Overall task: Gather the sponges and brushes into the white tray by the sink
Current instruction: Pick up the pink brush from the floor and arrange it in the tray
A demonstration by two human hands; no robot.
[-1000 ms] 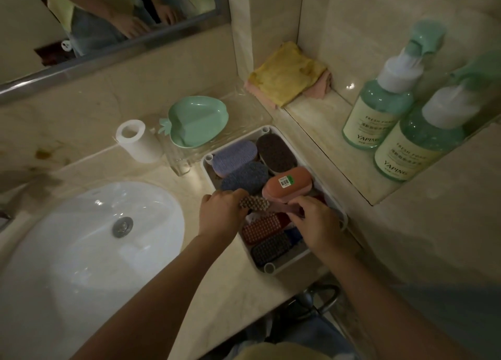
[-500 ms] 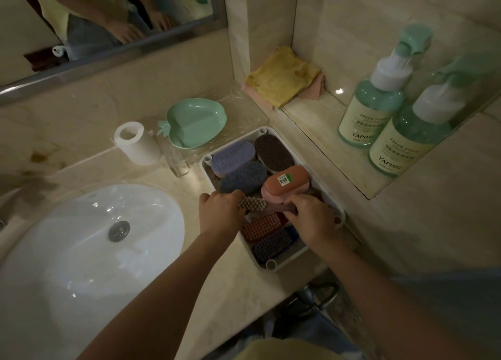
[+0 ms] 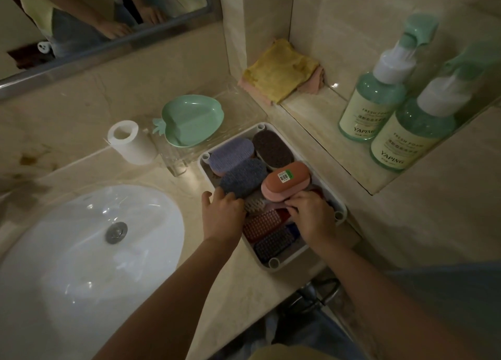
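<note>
The white tray (image 3: 341,215) sits on the table just right of the round white sink (image 3: 81,251), and it is packed. At its far end lie a lilac brush (image 3: 230,153) and a dark brown brush (image 3: 272,148), bristles up, with a grey-blue brush (image 3: 244,175) just in front of them. An orange brush (image 3: 286,180) with a barcode sticker rests on its side, propped across the middle. Nearer the person, a red brush (image 3: 261,224) and a blue brush (image 3: 273,242) lie side by side.

Both hands are down in the middle of the tray. The left hand (image 3: 222,216) is curled over the tray's left rim, its fingertips at one end of a pale brush (image 3: 254,203). The right hand (image 3: 311,214) is curled at the other end, fingers pressed against the base of the orange brush. The 2 hands appear to grip the pale brush between them, though the fingers hide the contact.

Behind the tray a green fruit-shaped dish (image 3: 192,119) stands on a clear stand, with a white roll (image 3: 130,142) beside it. A yellow cloth (image 3: 279,73) and 2 green pump bottles (image 3: 379,99) occupy the tiled ledge on the right.
</note>
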